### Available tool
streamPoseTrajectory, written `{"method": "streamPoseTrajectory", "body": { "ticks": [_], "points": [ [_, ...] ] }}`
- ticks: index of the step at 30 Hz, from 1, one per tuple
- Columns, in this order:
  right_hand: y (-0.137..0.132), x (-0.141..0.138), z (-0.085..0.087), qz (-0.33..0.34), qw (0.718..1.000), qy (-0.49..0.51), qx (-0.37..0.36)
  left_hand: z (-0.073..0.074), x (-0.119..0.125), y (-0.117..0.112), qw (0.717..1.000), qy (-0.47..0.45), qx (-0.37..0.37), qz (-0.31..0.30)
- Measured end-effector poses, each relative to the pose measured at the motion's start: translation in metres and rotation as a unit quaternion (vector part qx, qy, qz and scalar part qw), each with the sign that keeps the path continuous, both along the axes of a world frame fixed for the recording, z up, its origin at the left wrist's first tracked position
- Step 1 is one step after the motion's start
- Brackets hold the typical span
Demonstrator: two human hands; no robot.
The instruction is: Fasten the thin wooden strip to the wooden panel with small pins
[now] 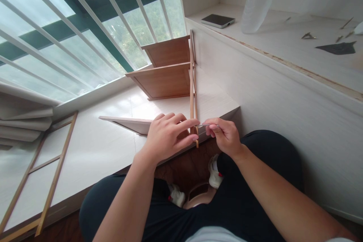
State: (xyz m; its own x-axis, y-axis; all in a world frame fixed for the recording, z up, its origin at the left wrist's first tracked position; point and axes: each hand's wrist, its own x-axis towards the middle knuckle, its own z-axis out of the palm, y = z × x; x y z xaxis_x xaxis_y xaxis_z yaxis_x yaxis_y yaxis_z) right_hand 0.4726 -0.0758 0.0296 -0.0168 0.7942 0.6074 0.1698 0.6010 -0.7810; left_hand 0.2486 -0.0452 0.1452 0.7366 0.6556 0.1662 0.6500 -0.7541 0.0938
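From where I stand, the head view shows a person sitting with knees apart, working close in against a white window ledge (99,140). On that ledge is a wooden frame (191,90), its slim rails running from beside the white side panel towards the person's lap. Two brown boards (164,83) stick out to the left of the rails, and a paler board (124,123) sits nearer the hands.

The right hand (225,136) has its fingers pinched narrow on a thin metal tool (206,124), which points across to the frame's near end. The left hand (170,132) is at that same end, index fingertip by the tool's tip, thumb just below; I can't tell whether its fingers actually grip the wood.

Off to the left lies a ladder-like wooden frame (56,176), near a bunched curtain (22,109). Up on the white tabletop (283,41) at right are a phone (218,20), a clear bottle (257,9), small metal fittings (308,36) and a dark flat piece (337,48).
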Motion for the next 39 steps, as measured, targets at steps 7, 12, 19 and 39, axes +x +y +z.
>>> {"method": "streamPoseTrajectory", "body": {
  "ticks": [7, 12, 19, 39],
  "points": [
    [-0.003, 0.000, 0.006, -0.025, 0.997, -0.027, 0.062, -0.001, -0.001, 0.001, 1.000, 0.005, 0.001, 0.003],
    [0.001, 0.003, 0.005, -0.016, 0.994, -0.051, 0.096, -0.002, -0.002, 0.001, 1.000, 0.012, -0.007, 0.007],
    [0.001, 0.000, 0.002, 0.000, 0.998, -0.007, 0.056, 0.001, 0.000, 0.001, 1.000, 0.008, -0.005, 0.004],
    [-0.008, -0.014, 0.018, 0.102, 0.971, 0.128, -0.175, 0.001, -0.001, 0.000, 0.999, -0.019, -0.044, 0.001]
  ]
}}
